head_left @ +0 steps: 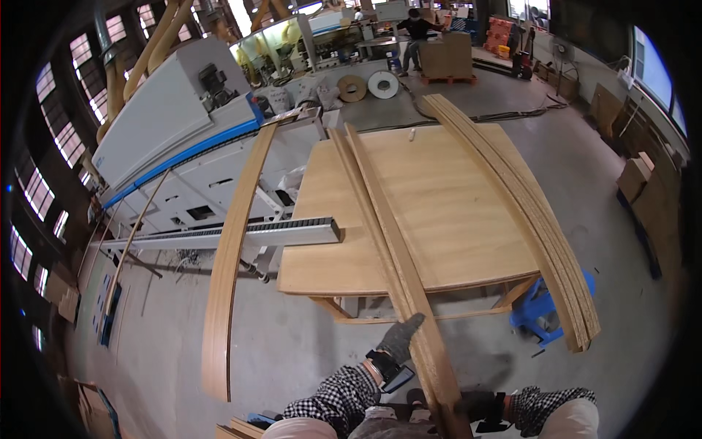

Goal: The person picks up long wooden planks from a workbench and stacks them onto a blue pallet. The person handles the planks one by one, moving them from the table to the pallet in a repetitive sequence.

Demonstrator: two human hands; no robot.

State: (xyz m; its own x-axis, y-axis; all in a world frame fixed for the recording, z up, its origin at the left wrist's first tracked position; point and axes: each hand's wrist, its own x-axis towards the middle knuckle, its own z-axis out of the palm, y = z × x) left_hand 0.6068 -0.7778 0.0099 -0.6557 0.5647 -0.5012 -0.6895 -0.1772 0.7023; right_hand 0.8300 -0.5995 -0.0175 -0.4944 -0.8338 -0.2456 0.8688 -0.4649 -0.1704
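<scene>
1. Near the bottom edge, the left hand [400,338], in a dark grey glove, lies with fingers stretched out flat against the left side of a long wooden strip [387,241]; it presses on the strip and does not wrap round it.
2. The right hand [477,404], also gloved, sits low at the strip's near end. It seems to close on the strip, but the wood and the dark glove hide the fingers, so I cannot tell how firmly it grips.
3. That strip runs from between the hands away across a wooden table [446,197] to its far left corner, with a second thin strip just beside it on the left.
4. A stack of curved strips [526,212] lies along the right side of the table, its near end hanging past the table edge over a blue plastic stool [539,311], which is partly hidden under it.
5. Left of the table, another long board [232,256] slopes from a white and blue machine [175,132] towards the floor; where its far end rests is hard to make out.
6. Far off, a person [417,36] stands by a stack of boxes [446,55], too small to show any detail.
7. Both checked sleeves are cut off by the lower edge.
</scene>
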